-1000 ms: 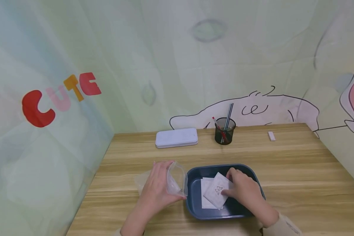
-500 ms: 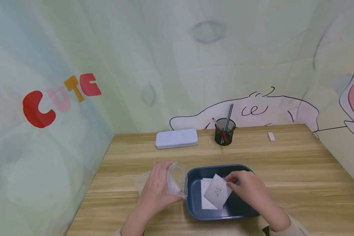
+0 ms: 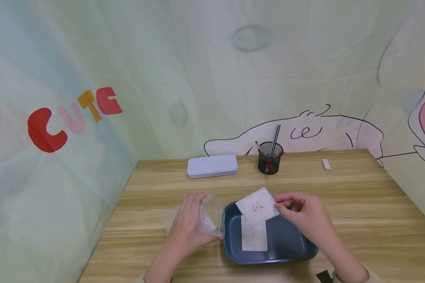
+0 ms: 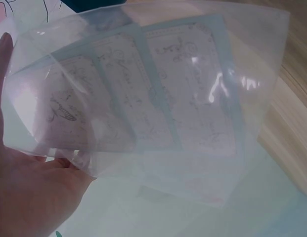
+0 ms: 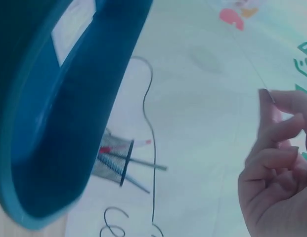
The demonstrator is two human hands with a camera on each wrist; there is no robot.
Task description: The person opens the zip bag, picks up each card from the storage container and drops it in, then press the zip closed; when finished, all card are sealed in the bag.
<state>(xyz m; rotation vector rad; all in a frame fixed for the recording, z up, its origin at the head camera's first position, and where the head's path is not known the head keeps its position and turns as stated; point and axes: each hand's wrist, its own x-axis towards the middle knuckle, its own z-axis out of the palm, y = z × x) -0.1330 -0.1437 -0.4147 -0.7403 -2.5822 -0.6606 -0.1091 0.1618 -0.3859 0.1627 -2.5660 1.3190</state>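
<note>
My left hand (image 3: 188,222) holds a clear plastic bag (image 3: 212,214) beside the tray, its mouth spread toward the right. Through the bag (image 4: 193,163) in the left wrist view show several pale printed papers (image 4: 193,84), one with a butterfly. Between thumb and forefinger, my right hand (image 3: 309,214) pinches a square white paper (image 3: 257,206) with a small butterfly print by its right corner. That paper is lifted over the far left part of a dark blue tray (image 3: 290,241). Another white paper (image 3: 254,237) lies inside the tray, partly covered by the lifted one.
Toward the back of the wooden table (image 3: 357,204) lie a white flat case (image 3: 212,166) and, at the right, a small white block (image 3: 326,164). A black mesh pen cup (image 3: 270,163) with pens stands between them. A printed curtain (image 3: 184,86) hangs behind.
My right hand has raised the butterfly paper from the tray and carried it up and slightly left, uncovering more of the paper underneath. The left hand and bag have stayed put.
</note>
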